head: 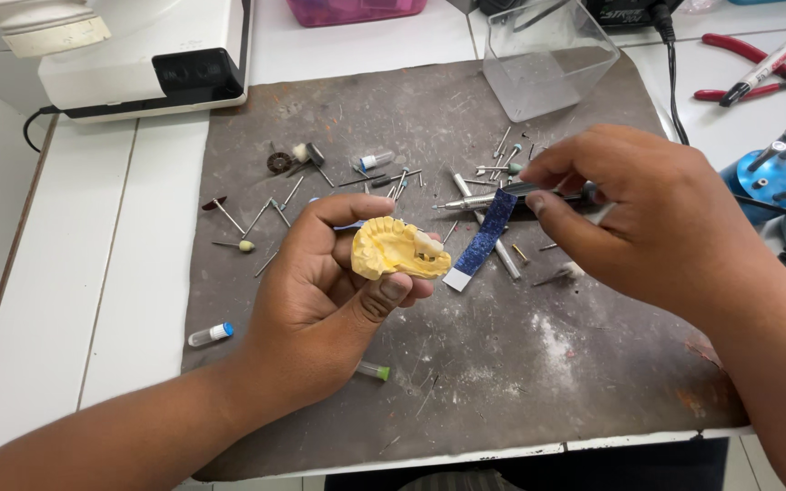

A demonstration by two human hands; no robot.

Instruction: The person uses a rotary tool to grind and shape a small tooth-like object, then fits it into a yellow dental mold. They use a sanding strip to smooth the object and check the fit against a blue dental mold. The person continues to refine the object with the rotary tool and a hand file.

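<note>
My left hand (320,291) holds a yellow dental plaster model (393,250) between thumb and fingers, with a white tooth crown (428,243) seated on its right end. My right hand (634,214) grips a metal rotary handpiece (493,197) whose tip points left, and also pinches a blue strip of articulating paper (482,238) that hangs down beside the model. Both hands hover over a grey work mat (466,364).
Several burs and polishing points (293,186) lie scattered on the mat. A clear plastic box (548,55) stands at the mat's back right. Red pliers (757,68) and a blue bur stand (770,173) are at right. A white machine (138,55) sits back left. A small vial (209,335) lies left.
</note>
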